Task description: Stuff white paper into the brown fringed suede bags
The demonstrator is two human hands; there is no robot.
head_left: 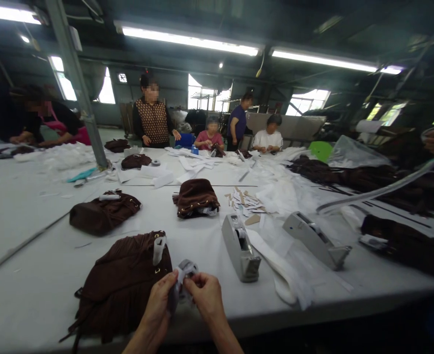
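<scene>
My left hand is closed, thumb on top, around a shiny bundle that looks clear and white, perhaps plastic-wrapped. On the bundle's right side, my right hand pinches with bent fingers. Exactly what the bundle contains is too blurred to name. Just left of both hands lies a brown fringed bag with gold eyelets, and a rolled white wrapping rests on it. A grey tape dispenser stands a little to the right, beyond the hands.
A second tape dispenser sits farther right, with white foam sheeting between the two. More brown bags and paper scraps lie on the white table. A metal post rises at left. Several people work around the table.
</scene>
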